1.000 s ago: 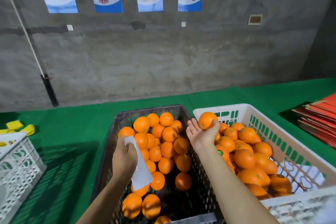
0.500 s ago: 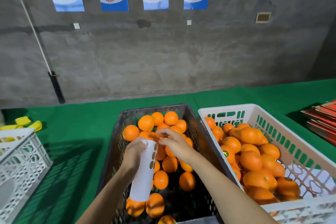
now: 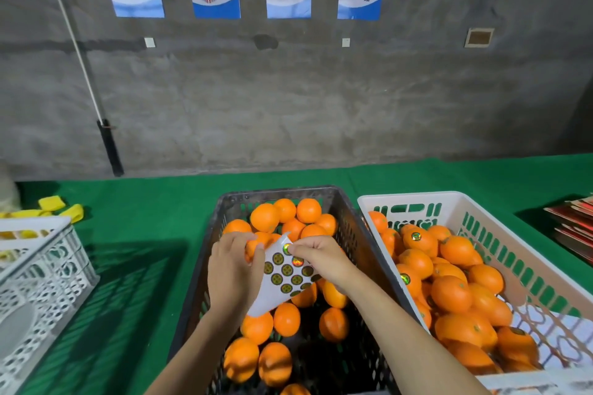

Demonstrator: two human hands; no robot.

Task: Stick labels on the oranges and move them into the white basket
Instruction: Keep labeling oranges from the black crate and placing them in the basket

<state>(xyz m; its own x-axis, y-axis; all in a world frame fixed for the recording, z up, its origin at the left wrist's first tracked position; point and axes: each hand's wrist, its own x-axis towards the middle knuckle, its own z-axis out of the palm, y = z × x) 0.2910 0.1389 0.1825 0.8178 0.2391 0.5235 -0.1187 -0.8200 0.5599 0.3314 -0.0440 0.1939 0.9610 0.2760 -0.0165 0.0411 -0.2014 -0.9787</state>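
Before you, the green counter [image 3: 134, 234] carries two crates side by side, touching. The black crate [image 3: 199, 282] in the middle holds loose oranges [image 3: 264, 216], piled toward its far end and scattered near you. Just to its right, the white basket [image 3: 526, 269] is heaped with oranges [image 3: 451, 293], several already wearing a round label. A second white crate [image 3: 41, 279] sits well apart at the left edge, with yellow pieces [image 3: 51, 204] beyond it, and a stack of red sheets [image 3: 574, 228] lies at the far right.

Over the black crate, your left hand [image 3: 232, 272] grips a white label sheet [image 3: 282, 279] by its left edge, fingers curled around it. Your right hand [image 3: 322, 258] pinches a shiny label [image 3: 286, 248] at the top of that sheet between thumb and fingertip.
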